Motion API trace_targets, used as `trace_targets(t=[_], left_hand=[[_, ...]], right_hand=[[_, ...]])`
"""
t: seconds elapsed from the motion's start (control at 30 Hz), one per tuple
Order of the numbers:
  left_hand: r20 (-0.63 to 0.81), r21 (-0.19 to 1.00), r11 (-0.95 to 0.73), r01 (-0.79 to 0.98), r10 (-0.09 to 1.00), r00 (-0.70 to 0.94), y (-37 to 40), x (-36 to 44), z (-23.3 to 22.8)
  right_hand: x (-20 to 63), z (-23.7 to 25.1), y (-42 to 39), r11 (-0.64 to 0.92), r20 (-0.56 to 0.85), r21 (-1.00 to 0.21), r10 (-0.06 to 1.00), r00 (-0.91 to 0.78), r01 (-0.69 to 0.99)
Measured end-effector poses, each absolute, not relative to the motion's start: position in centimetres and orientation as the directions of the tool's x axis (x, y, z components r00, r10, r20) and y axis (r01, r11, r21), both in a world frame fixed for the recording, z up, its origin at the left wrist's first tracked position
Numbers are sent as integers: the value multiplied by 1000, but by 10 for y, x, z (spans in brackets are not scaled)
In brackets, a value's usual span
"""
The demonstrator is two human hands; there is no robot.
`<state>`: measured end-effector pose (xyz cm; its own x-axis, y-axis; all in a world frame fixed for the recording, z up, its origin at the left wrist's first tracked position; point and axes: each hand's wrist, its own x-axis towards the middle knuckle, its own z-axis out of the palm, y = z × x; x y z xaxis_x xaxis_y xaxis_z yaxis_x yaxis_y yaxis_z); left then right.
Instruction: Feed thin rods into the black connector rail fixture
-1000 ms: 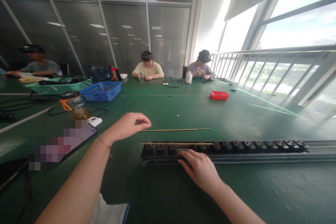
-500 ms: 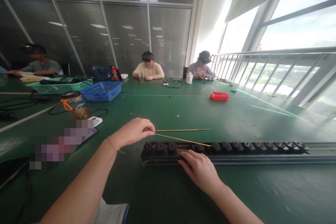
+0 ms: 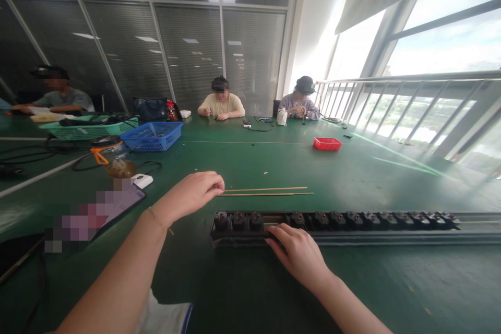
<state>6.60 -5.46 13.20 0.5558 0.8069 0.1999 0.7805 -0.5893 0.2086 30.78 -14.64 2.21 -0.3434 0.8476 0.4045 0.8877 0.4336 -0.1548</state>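
My left hand (image 3: 199,188) is closed, pinching one end of a thin tan stick (image 3: 270,189) that points to the right just above the table. A second thin tan stick (image 3: 258,194), narrower at its right end, lies close beside it. In front of me stretches a long black rail (image 3: 242,240) with a row of small black blocks (image 3: 321,218) along it, several with metal tops. The fingers of my right hand (image 3: 293,250) curl over the rail's near edge, at a gap in the row. Its thumb rests low against the front side.
Farther back stand a red tray (image 3: 327,144), a blue basket (image 3: 152,136) and a green basket (image 3: 88,129). To the left are a lidded jar (image 3: 115,159), a phone (image 3: 127,198) and cables. A white cloth (image 3: 166,317) lies near me. Three people sit across the table.
The left hand has shifted slightly back and left. Its stick has swung away from over the rail and now runs nearly parallel to the other stick. The right hand stays put.
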Motion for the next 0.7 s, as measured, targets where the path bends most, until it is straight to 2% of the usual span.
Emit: trace_targets(t=[0.13, 0.27, 0.53, 0.7], left_hand=[[93, 208, -502, 839, 864, 494, -25, 54, 104], [31, 237, -474, 848, 876, 481, -4, 50, 70], [159, 207, -405, 891, 912, 377, 13, 41, 29], [302, 230, -293, 928, 928, 218, 16, 24, 20]], right_hand=[[308, 21, -146, 429, 415, -149, 845, -338, 891], [308, 22, -147, 434, 417, -149, 842, -341, 889], [309, 22, -147, 441, 425, -143, 836, -347, 886], [309, 22, -147, 451, 439, -141, 826, -352, 881]])
